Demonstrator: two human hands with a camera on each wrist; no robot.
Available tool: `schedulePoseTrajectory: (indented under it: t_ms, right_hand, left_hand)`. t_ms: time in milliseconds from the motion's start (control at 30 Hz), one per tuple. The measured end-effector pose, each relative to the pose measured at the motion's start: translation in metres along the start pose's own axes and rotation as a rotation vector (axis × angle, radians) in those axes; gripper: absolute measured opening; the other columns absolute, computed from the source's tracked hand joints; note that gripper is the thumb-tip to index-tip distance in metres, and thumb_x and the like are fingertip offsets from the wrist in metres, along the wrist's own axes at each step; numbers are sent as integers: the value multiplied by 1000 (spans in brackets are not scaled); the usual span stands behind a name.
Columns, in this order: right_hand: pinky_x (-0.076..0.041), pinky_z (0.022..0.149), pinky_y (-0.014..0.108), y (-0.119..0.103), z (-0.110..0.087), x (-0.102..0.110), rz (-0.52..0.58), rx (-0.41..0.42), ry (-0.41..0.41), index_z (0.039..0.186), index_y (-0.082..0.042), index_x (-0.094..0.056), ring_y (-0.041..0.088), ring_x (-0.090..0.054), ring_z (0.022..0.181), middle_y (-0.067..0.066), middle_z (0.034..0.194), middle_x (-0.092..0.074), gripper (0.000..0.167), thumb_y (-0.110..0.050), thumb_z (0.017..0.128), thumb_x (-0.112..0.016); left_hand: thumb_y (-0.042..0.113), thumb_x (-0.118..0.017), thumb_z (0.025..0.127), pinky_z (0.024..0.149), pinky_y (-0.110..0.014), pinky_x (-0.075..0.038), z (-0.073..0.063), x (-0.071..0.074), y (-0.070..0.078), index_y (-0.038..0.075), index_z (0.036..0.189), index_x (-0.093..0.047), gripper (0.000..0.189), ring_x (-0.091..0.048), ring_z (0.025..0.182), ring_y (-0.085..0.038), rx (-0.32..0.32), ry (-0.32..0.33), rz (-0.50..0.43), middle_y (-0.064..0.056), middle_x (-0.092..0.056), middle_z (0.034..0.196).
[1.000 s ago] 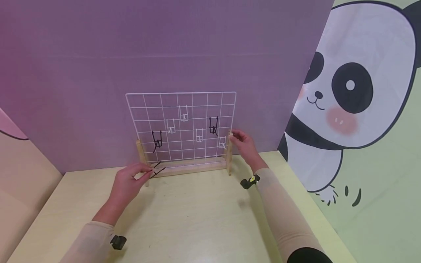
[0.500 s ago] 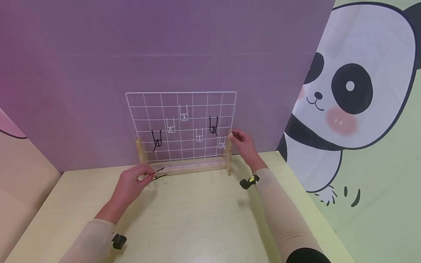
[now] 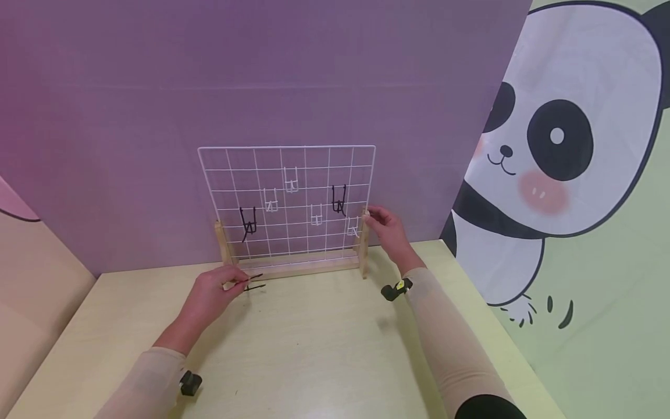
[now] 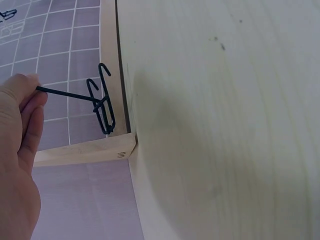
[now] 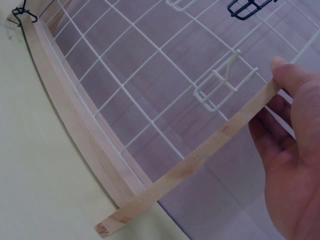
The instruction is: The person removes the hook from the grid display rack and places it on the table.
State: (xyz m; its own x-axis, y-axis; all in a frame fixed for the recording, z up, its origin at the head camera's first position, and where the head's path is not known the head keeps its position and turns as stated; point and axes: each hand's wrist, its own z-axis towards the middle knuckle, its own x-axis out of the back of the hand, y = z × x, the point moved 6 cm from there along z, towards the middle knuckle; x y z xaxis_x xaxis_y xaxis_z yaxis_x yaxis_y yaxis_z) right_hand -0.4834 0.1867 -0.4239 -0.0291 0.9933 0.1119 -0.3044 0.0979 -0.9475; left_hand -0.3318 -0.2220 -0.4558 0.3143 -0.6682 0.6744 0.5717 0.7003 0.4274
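Note:
A white wire grid panel stands upright in a wooden stand at the back of the table. In the left wrist view my left hand pinches the long prong of a black wire hook. The hook's two bent ends point away from the fingers, in front of the grid's lower left corner. My right hand grips the top of the stand's right post, thumb on one side and fingers behind. Two black hooks and several white hooks hang on the grid.
The pale wooden tabletop extends in front of the stand. A purple backdrop rises right behind the grid. To the right is a wall with a panda picture.
My left hand has shifted slightly right and down, off the grid's lower left corner, and turned the black hook to point rightward. The right hand stays on the post.

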Motion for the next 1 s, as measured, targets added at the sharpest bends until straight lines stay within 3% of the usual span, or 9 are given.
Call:
schedulePoseTrajectory:
  t_ms: [133,300,533,700,1000]
  right_hand:
    - [-53,110,34,0,0,-1,0,-1,-1,140,0,-70,18,-64,118,9,126,-73,33,-14,110,-71]
    - [-53,110,33,0,-1,-2,12,1,-4,141,1,-70,18,-64,118,10,127,-73,34,-13,110,-71]
    - [-54,104,28,1,1,-1,30,12,6,140,5,-68,13,-64,112,1,118,-73,34,-10,110,-70]
    - [-54,103,27,1,1,0,34,18,8,140,5,-68,13,-64,111,-2,115,-73,34,-10,110,-70]
    - [-54,104,29,8,6,2,49,49,-9,135,-4,-74,15,-65,113,1,118,-75,28,-15,108,-73]
  left_hand:
    - [-13,-88,86,81,-53,-66,-1,-3,-3,12,97,-84,27,-76,89,-24,17,-33,-12,1,-80,97]
    - [-8,-85,91,84,-53,-66,-4,-8,-9,10,101,-84,21,-76,92,-26,103,-119,-17,-1,-80,99]
    - [-1,-84,96,86,-54,-64,-7,-15,-11,10,105,-84,14,-74,95,-26,184,-210,-41,-2,-80,104]
    - [6,-84,97,89,-53,-63,-8,-21,-9,14,105,-84,11,-75,99,-27,192,-265,-18,0,-79,106]
    - [9,-85,96,94,-58,-62,-13,-27,-5,16,105,-83,11,-76,106,-32,160,-290,-18,-2,-79,111]
